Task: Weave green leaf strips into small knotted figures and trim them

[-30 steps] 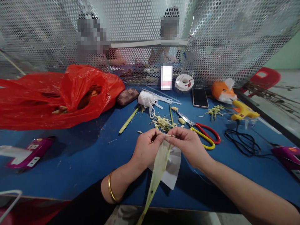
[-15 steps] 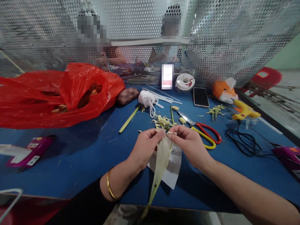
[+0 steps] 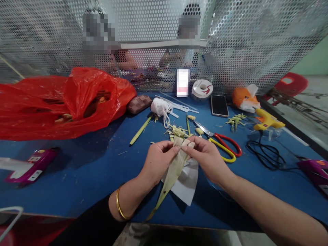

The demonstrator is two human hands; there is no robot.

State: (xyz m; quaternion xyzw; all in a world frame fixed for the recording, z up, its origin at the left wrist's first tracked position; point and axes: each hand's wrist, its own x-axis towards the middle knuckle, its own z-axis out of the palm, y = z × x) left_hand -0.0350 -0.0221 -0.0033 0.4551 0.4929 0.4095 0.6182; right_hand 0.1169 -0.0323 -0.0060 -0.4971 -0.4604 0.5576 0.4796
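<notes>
A pale green, dried-looking leaf (image 3: 172, 172) hangs between my hands, its wide end up and its narrow tip trailing toward the table's front edge. My left hand (image 3: 160, 159) pinches the wide end from the left, thumb on top. From the right, my right hand (image 3: 206, 155) pinches the same end, its thumb close to the left one. Under the leaf lies a piece of white paper (image 3: 188, 186). Just beyond my fingers is a small heap of leaf scraps (image 3: 178, 131). Scissors (image 3: 214, 134) with red and yellow handles lie beside my right hand.
A red plastic bag (image 3: 102, 102) fills the back left. White string (image 3: 161, 107), a ribbon spool (image 3: 202, 89), a phone (image 3: 219, 105) and an orange tissue pack (image 3: 244, 99) stand along the back. A yellow glue gun (image 3: 268, 120) and its black cord are right. Purple power strips lie at both sides.
The leaf's wide end now shows more above my thumbs, opened out and folded. Its tip has swung left. Both hands stay nearly in place.
</notes>
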